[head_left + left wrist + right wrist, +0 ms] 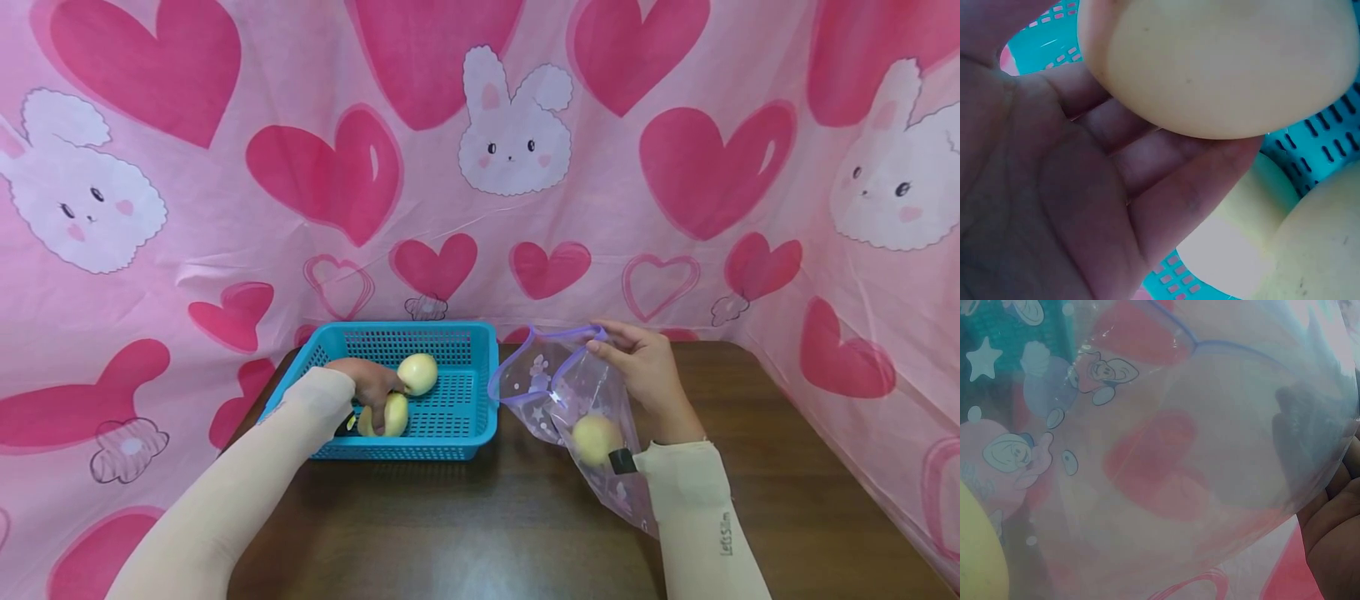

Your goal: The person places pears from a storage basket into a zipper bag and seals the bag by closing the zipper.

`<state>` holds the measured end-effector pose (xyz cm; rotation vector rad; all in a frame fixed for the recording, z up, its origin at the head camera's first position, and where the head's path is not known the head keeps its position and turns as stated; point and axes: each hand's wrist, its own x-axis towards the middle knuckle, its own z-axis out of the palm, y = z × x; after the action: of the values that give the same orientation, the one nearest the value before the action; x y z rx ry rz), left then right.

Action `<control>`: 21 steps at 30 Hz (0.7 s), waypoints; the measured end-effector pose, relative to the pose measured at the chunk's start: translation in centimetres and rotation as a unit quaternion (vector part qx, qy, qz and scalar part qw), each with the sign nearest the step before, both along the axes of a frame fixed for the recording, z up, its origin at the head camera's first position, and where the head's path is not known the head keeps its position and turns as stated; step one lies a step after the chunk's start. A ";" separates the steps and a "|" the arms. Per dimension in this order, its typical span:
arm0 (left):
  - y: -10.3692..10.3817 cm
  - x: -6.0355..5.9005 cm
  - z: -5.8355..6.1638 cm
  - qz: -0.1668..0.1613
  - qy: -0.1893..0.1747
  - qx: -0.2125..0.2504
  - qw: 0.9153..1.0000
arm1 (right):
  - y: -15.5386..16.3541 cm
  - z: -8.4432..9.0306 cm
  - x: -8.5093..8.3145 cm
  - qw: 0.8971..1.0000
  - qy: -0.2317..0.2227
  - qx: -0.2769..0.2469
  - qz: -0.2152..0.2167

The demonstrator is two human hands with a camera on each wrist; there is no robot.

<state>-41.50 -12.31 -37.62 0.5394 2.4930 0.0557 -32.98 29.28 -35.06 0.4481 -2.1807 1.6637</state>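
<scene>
Reaching into the blue plastic basket (483,392), my left hand (371,387) has its fingers curled round a pale yellow round fruit (1222,69) with small dark specks. More such fruit lies around it, including one fruit (417,373) at the back of the basket. In the left wrist view, two other fruits show below the held one. My right hand (648,371) pinches the rim of a clear zip bag (536,412) between thumb and fingers. Its purple-edged mouth gapes toward the basket. Inside the printed bag sits one yellow fruit (596,439).
The basket and bag are on a dark brown wooden table (420,525). Behind and on both sides hangs a pink cloth (510,221) with hearts and rabbits. A black patch (622,461) is by the right cuff.
</scene>
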 end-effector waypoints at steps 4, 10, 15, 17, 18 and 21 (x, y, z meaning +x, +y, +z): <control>-0.1 -0.1 0.1 0.002 -0.008 0.007 1.000 | 0.0 0.0 0.0 1.000 0.003 0.000 0.001; -0.1 -0.1 0.4 0.004 -0.008 0.011 1.000 | 0.0 -0.1 -0.1 1.000 0.006 0.005 -0.004; -0.3 0.0 0.7 -0.002 0.004 0.013 1.000 | 0.1 -0.1 -0.1 1.000 0.007 0.009 -0.005; -0.4 0.0 0.8 -0.008 0.007 0.017 1.000 | 0.0 -0.1 -0.1 1.000 0.007 0.007 -0.004; -0.4 0.0 0.9 -0.010 0.010 0.019 1.000 | 0.0 -0.1 -0.1 1.000 0.009 0.006 -0.002; -0.5 0.0 1.0 -0.017 0.016 0.024 0.999 | 0.0 -0.1 -0.1 1.000 0.012 -0.005 0.005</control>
<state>-41.46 -12.81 -36.58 0.6073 2.5179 0.0949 -33.06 29.26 -35.16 0.4756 -2.1558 1.6640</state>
